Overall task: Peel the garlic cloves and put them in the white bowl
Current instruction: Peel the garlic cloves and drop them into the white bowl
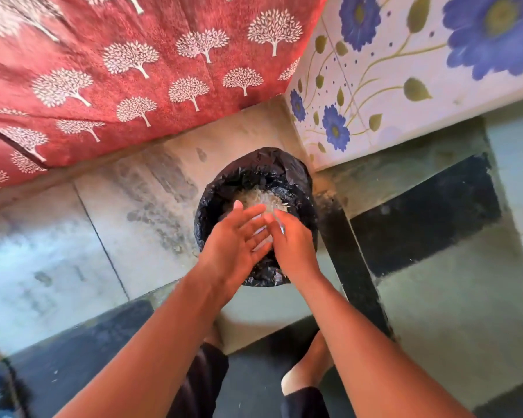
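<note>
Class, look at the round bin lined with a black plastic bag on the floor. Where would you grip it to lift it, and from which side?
Grip the round bin lined with a black plastic bag at its rolled rim, probably with two hands on opposite sides, coming from above. It stands upright and open-topped with pale peelings inside, so a level lift should keep them in. The left hand and right hand already hover over it.

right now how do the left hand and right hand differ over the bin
The left hand lies palm up with straight, spread fingers; the right hand shows its back, its fingers bent down toward that palm. The left hand sits lower in view, with the right hand's fingertips over its fingers. Both hover above the black-lined bin and its pale peels; neither plainly holds anything.
</note>
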`<move>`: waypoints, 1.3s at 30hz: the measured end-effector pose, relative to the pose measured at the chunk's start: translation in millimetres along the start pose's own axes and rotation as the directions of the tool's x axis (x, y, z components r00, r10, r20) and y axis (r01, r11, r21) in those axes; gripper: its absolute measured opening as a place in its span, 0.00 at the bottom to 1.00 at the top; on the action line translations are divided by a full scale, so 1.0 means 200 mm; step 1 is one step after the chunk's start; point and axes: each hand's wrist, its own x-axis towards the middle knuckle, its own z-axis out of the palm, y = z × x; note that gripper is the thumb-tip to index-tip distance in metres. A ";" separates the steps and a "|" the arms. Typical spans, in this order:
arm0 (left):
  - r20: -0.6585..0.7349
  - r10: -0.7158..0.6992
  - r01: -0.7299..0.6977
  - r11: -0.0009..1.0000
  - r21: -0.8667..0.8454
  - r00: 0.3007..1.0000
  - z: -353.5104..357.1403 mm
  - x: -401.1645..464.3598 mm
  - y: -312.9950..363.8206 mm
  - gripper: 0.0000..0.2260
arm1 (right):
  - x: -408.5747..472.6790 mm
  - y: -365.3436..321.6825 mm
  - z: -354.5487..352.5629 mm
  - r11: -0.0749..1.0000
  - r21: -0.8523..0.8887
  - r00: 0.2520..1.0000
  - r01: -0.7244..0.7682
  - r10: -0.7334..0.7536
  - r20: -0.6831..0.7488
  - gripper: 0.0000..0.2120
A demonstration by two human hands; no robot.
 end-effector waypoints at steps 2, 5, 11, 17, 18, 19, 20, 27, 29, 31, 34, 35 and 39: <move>-0.079 0.138 -0.115 0.962 0.246 0.987 0.05 -0.13 0.01 0.14 | -0.09 -0.08 -0.10 0.999 0.050 0.993 -0.019 0.025 -0.112 0.15; -0.012 0.326 -0.285 0.842 0.459 0.945 0.15 -0.41 0.05 0.09 | -0.33 -0.30 -0.31 0.978 0.208 0.980 -0.034 0.073 -0.186 0.09; 0.216 0.445 -0.471 0.610 0.637 0.869 0.52 -1.26 0.18 0.08 | -1.01 -0.86 -0.87 0.929 0.359 0.932 0.091 0.048 -0.360 0.08; 0.363 0.451 -0.573 0.538 0.618 0.815 0.86 -1.99 0.09 0.11 | -1.65 -1.25 -1.40 0.909 0.342 0.844 0.237 -0.018 -0.537 0.06; 0.388 0.453 -0.591 0.519 0.618 0.803 0.92 -2.11 0.06 0.11 | -1.76 -1.28 -1.49 0.907 0.335 0.827 0.256 -0.025 -0.562 0.06; 0.410 0.452 -0.605 0.499 0.620 0.792 0.97 -2.20 0.02 0.09 | -1.85 -1.30 -1.56 0.907 0.319 0.809 0.274 -0.039 -0.586 0.06; 0.430 0.453 -0.621 0.482 0.618 0.781 1.01 -2.27 -0.02 0.06 | -1.92 -1.29 -1.62 0.908 0.302 0.791 0.289 -0.050 -0.609 0.06; 0.569 0.434 -0.711 0.338 0.616 0.699 1.38 -2.57 -0.39 0.09 | -2.37 -0.98 -1.99 0.931 0.227 0.598 0.286 0.012 -0.801 0.08; 0.638 0.430 -0.758 0.210 0.618 0.639 1.52 -2.57 -0.50 0.06 | -2.45 -0.85 -2.09 0.941 0.211 0.556 0.263 0.031 -0.831 0.10; 0.715 0.432 -0.801 0.029 0.598 0.550 1.67 -2.57 -0.59 0.07 | -2.50 -0.75 -2.18 0.963 0.157 0.519 0.220 0.021 -0.854 0.11; 0.803 0.394 -0.820 -0.178 0.544 0.447 1.90 -2.54 -0.71 0.10 | -2.55 -0.63 -2.32 0.983 0.094 0.502 0.160 0.001 -0.865 0.11; 0.822 0.370 -0.817 -0.223 0.532 0.433 1.96 -2.51 -0.73 0.11 | -2.55 -0.59 -2.36 0.986 0.083 0.503 0.145 -0.001 -0.864 0.12; 0.893 0.237 -0.806 -0.386 0.448 0.382 2.20 -2.40 -0.85 0.13 | -2.51 -0.38 -2.50 0.997 -0.014 0.473 0.074 -0.048 -0.880 0.15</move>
